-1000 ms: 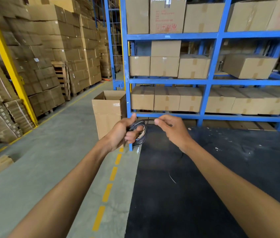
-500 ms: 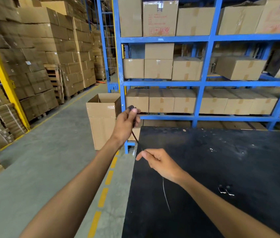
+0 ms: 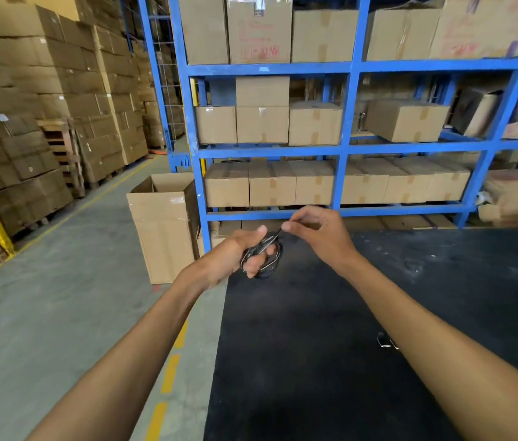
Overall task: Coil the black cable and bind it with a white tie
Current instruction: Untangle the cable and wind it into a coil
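My left hand [image 3: 238, 254] grips a small coil of black cable [image 3: 272, 264], held above the near-left corner of the black table [image 3: 330, 361]. The loops hang below my fingers. My right hand [image 3: 316, 232] is just right of the coil, thumb and forefinger pinched on a thin strand that runs down to the coil. Whether that strand is the cable's end or a tie, I cannot tell. Two small white ties [image 3: 386, 342] lie on the table beside my right forearm.
An open cardboard box [image 3: 162, 230] stands on the floor left of the table. Blue shelving [image 3: 343, 148] full of cartons rises behind the table. Stacked cartons on pallets [image 3: 44, 122] line the left aisle; a dashed yellow line [image 3: 168, 374] runs along the floor.
My right hand rose from the table's surface up to the coil and now pinches a strand at it. My left hand lowered slightly, and the cable's loose length is gathered into loops.
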Demonstrator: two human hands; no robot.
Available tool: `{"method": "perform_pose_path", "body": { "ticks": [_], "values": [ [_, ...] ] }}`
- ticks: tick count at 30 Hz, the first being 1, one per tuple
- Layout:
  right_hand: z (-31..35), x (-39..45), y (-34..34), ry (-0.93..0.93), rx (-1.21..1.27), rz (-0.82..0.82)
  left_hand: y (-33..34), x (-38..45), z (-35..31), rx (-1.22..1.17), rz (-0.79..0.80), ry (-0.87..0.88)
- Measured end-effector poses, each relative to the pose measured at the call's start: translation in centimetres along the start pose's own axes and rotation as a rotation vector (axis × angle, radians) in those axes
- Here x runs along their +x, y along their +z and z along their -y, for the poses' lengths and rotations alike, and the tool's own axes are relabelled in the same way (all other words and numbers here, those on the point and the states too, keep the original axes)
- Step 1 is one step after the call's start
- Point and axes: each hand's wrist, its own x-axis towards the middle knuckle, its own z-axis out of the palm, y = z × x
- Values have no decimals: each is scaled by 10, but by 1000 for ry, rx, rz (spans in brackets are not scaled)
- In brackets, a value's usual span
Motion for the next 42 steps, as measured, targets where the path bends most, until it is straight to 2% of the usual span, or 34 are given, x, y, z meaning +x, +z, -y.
{"method": "perform_pose_path", "body": {
  "ticks": [2, 5, 9, 11, 14, 19, 21, 23, 26, 28, 33, 36, 39, 42],
  "values": [
    [-9, -1, 7, 77, 83, 33, 2, 5, -5, -242, -1, 13],
    [-21, -14, 25, 243, 221, 122, 3, 17, -10, -528, -40, 135],
    [-33, -35, 42, 183, 132, 220, 8, 35, -13, -684, -219, 290],
    [-36, -41, 44, 149, 84, 276, 8, 46, -12, -535, -406, 314],
    [-33, -45, 38, 125, -65, 393, 4, 60, -9, -192, -645, 325],
    [-13, -35, 11, 9, -277, 544, 2, 67, 9, 330, -774, 262],
    [-6, -29, -5, -49, -398, 536, 2, 66, 16, 495, -693, 175],
    [-1, -19, -24, -98, -477, 490, 3, 60, 23, 576, -494, 88],
    [4, -2, -50, -157, -531, 398, 21, 54, 28, 472, -187, 28],
    [7, 8, -61, -195, -506, 326, 37, 53, 27, 287, -96, 11],
    [-3, 23, -75, -171, -363, 130, 60, 53, 7, -215, -73, 44],
    [-23, 14, -67, -90, -249, 84, 64, 54, -4, -340, -31, 76],
    [-40, -5, -52, 5, -195, 41, 65, 57, -15, -470, -68, 158],
    [-51, -28, -38, 64, -170, 82, 64, 62, -22, -527, -116, 233]
  ]
}}
